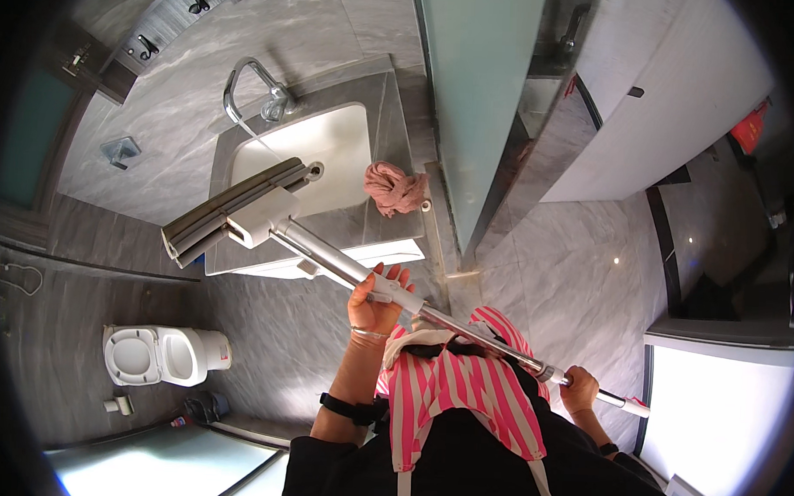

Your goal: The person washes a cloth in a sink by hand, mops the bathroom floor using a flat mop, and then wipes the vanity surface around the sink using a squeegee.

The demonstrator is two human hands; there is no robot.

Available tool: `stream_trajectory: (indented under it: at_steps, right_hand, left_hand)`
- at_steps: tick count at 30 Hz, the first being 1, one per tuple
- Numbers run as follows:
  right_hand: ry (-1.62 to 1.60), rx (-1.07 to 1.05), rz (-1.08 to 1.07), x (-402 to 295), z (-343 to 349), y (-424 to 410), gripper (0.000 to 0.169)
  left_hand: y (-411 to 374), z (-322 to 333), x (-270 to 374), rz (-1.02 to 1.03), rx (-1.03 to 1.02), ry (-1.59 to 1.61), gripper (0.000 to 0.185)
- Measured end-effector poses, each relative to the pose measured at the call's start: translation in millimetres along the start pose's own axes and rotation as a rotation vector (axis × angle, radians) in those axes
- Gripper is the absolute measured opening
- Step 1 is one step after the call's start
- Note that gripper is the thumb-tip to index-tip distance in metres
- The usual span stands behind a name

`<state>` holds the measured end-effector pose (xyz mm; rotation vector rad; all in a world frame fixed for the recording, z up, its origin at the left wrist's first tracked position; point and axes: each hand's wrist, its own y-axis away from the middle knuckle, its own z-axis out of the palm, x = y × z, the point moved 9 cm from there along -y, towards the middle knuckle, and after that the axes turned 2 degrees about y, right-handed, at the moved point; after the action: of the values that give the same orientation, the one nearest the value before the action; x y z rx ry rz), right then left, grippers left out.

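Observation:
A flat squeeze mop (250, 216) with a white and metal pole lies diagonally across the view, its head over the white sink basin (338, 141). Thin water runs from the chrome faucet (248, 89) towards the mop head. My left hand (378, 303) supports the thick white sleeve of the pole from below, the fingers curled partly around it. Near the far end of the pole, my right hand (579, 390) is closed around the metal tube. A crumpled pink cloth (394, 189) rests on the grey stone counter, right of the basin.
A white toilet (163, 356) with its lid raised stands at lower left, beside a toilet paper roll (118, 405). A frosted glass door (484, 100) rises right of the counter. Grey marble-patterned floor (567, 267) extends to the right, near a dark glossy surface.

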<state>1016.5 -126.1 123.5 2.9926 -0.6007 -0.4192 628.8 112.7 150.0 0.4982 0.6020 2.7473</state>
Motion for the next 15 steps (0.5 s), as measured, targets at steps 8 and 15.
stream_trajectory:
  at_steps: [8, 15]
  right_hand:
    - [0.019, 0.142, -0.038, 0, -34, 12, 0.015]
    - [0.025, 0.230, -0.038, -41, -69, 49, 0.015]
  left_hand:
    - [-3, -5, -9, 0.111, 0.063, -0.065, 0.024]
    - [-29, 1, 3, 0.001, 0.013, -0.012, 0.028]
